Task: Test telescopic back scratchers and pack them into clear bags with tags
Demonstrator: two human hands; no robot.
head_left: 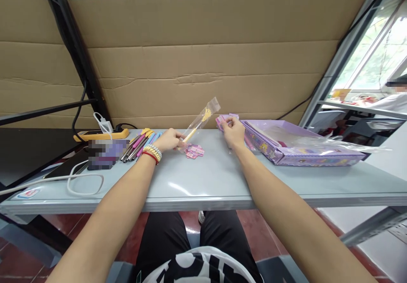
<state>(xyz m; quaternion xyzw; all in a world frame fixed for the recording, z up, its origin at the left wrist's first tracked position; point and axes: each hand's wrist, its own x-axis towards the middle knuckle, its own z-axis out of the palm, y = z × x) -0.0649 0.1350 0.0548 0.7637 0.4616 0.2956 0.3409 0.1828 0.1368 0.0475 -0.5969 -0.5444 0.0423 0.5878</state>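
Near the middle of the desk, my left hand (pixel 171 140) is closed on the lower end of a clear plastic sleeve (pixel 212 104). Inside the sleeve lies a slim yellow pen (pixel 191 134) with a yellow decorated top, tilted up to the right. Just below it, a small pile of pink printed cards (pixel 194 151) rests on the desk. My right hand (pixel 233 132) pinches at more pink printed cards (pixel 221 122), beside a purple patterned box (pixel 276 149). Its fingers partly cover those cards.
Several capped pens (pixel 139 145) lie left of my left hand. Beyond them are a yellow power strip (pixel 119 134), a white cable (pixel 70 181) and a blurred purple object (pixel 108 153). Clear plastic (pixel 337 143) hangs over the box's right side. A cardboard panel (pixel 203 62) closes the back.
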